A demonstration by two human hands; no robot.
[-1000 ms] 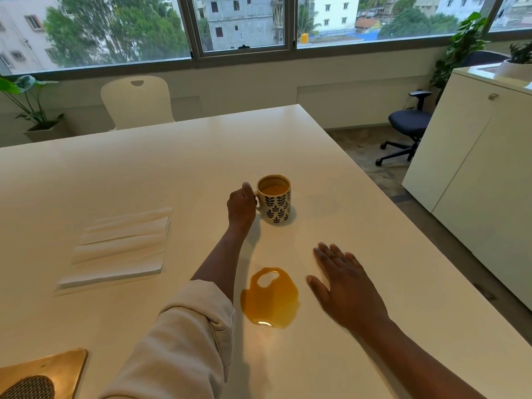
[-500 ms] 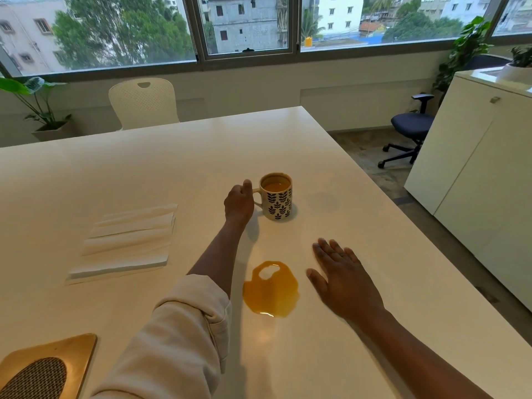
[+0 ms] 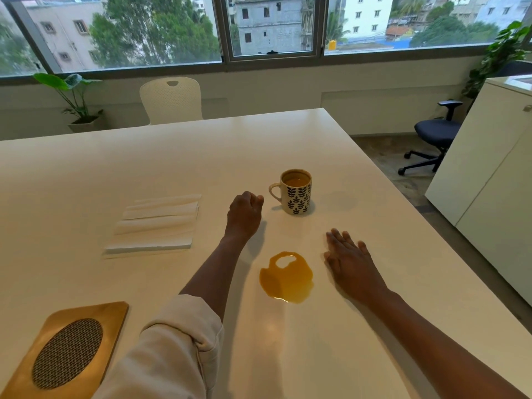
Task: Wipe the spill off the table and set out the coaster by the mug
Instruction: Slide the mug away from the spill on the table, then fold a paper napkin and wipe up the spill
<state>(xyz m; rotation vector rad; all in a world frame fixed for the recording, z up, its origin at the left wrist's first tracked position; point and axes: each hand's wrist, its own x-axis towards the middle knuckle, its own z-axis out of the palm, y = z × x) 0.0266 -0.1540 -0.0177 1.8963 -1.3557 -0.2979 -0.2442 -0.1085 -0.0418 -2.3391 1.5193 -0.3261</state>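
Worktop (image 3: 374,355): white, glossy, large, seen from the head camera looking forward and down.

Mug (image 3: 296,191): cream with a dark leaf pattern, upright toward the middle of the worktop, handle pointing left, amber liquid inside near the rim.

Spill (image 3: 286,279): amber puddle, irregular outline with a small bare patch in its far part, lying nearer the viewer than the mug and apart from it, between the two forearms.

Coaster (image 3: 67,351): wooden board with rounded corners and an oval woven insert, flat at the near left corner of the view, well apart from the mug.

Napkins (image 3: 155,226): white folded sheets in a loose overlapping stack, flat on the worktop left of the mug.

Left hand (image 3: 244,216): just left of the mug handle, not touching it; fingers curled into a loose fist, holding nothing. Cream sleeve (image 3: 172,349) rolled up on the forearm.

Right hand (image 3: 351,260): palm down on the worktop just right of the spill, fingers extended and slightly spread, gripping nothing.

Surroundings: white chair (image 3: 171,99) at the far edge of the worktop, potted plant (image 3: 74,96) by the window, dark office chair (image 3: 434,133) on the floor at right, white cabinet (image 3: 495,168) at far right.
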